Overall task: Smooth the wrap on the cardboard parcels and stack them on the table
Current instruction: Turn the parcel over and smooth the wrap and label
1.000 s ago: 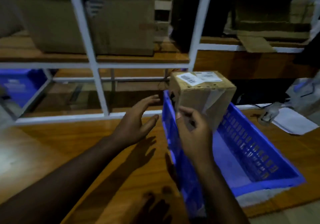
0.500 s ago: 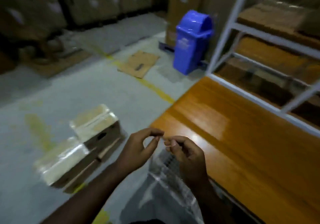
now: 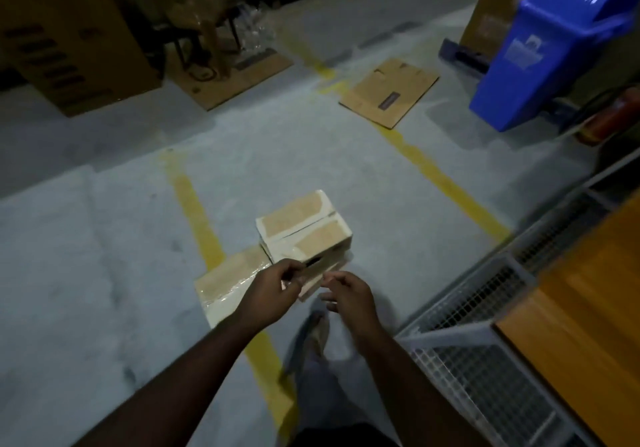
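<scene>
No writing can be read anywhere: the blue swing-lid bin (image 3: 554,48) at the upper right carries a pale label too blurred to make out, and the flattened cardboard sheet (image 3: 389,92) lying on the concrete floor (image 3: 104,239) bears a small dark mark that is also illegible.

Two wrapped cardboard parcels lie on the floor, not on the table. The taller parcel (image 3: 304,230) shows glossy clear wrap with pale bands over its top. The flatter parcel (image 3: 228,282) lies just beside it on the near left, across a yellow floor line (image 3: 197,211), with crinkled film over its top.

Both hands hang above the near edge of the taller parcel, close together but apart. The left hand (image 3: 273,291) has its thumb and fingers drawn together as if in a pinch; what lies between them, if anything, cannot be told. The right hand (image 3: 349,294) has loosely curled fingers and holds nothing that shows. Neither hand clearly touches a parcel.

The orange wooden table (image 3: 588,325) runs along the right edge, with a grey wire-mesh panel (image 3: 485,360) against its near side. A sandalled foot (image 3: 317,329) stands on the floor below the hands.
</scene>
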### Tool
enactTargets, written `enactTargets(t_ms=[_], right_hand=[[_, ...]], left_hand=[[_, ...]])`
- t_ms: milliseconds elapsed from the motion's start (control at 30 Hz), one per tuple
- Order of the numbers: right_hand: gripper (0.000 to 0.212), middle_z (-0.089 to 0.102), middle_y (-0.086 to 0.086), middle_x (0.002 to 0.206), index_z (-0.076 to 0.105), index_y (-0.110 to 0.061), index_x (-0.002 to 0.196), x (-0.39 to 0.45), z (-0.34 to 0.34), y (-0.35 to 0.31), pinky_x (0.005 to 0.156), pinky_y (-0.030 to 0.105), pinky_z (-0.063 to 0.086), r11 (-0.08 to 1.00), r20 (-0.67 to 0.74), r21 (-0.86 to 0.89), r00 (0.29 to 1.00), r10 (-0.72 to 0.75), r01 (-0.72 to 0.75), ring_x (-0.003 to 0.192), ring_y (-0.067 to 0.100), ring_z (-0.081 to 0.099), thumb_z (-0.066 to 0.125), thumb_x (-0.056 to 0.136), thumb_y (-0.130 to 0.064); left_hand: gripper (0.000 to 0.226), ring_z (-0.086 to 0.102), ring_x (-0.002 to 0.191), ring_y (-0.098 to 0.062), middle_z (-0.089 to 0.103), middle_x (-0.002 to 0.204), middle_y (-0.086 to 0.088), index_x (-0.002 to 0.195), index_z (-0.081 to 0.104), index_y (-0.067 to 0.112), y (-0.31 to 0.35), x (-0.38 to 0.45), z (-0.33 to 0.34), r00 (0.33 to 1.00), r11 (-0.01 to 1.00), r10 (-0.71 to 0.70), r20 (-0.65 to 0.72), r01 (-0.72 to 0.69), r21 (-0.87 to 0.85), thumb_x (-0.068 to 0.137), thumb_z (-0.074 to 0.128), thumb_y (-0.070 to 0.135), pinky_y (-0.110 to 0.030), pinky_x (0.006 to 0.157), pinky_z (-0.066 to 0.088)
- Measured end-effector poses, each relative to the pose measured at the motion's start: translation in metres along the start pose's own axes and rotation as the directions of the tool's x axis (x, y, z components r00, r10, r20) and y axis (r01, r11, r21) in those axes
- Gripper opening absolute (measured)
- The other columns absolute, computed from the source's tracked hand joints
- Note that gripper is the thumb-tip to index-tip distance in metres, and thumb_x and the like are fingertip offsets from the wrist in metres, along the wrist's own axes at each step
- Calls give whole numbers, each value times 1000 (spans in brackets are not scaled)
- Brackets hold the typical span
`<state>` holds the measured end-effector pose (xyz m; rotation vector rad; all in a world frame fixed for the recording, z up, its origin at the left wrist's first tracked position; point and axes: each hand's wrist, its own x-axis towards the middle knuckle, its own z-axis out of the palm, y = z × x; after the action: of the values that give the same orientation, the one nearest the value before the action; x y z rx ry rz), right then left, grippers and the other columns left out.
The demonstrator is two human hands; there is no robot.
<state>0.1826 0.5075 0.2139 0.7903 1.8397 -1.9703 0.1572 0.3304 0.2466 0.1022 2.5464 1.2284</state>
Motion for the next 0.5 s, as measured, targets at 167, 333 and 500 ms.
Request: enactTargets(t_ms=[167, 333, 500], right_hand=[[10, 76, 12, 101, 73, -14, 99, 160, 42, 15, 66, 30, 56, 955, -43, 203, 972, 231, -218, 88, 26, 73, 64, 100, -9], [32, 68, 23, 124, 65, 0, 128, 314, 81, 56, 96, 50, 54, 877, -180, 315, 884, 431, -364, 111, 36, 66, 63, 97, -4], [49, 62, 19, 136, 52, 0, 141, 406, 90, 98, 100, 41, 53, 724, -333, 443, 653, 680, -529, 123, 38, 62, 66, 101, -25]], left_hand=[[30, 67, 109, -19, 70, 119, 0, 127, 65, 14, -63, 151, 5, 983, 987, -121, 135, 105, 123, 97, 67, 19, -33, 95, 52], [42, 63, 119, -28, 65, 131, -9, 134, 58, 6, -138, 302, 51, 948, 953, -232, 217, 176, 248, 94, 68, 14, -22, 90, 40], [107, 8, 157, -38, 10, 168, -23, 160, 15, 0, -210, 407, 86, 892, 856, -386, 235, 251, 452, 86, 79, 45, -35, 123, 11]])
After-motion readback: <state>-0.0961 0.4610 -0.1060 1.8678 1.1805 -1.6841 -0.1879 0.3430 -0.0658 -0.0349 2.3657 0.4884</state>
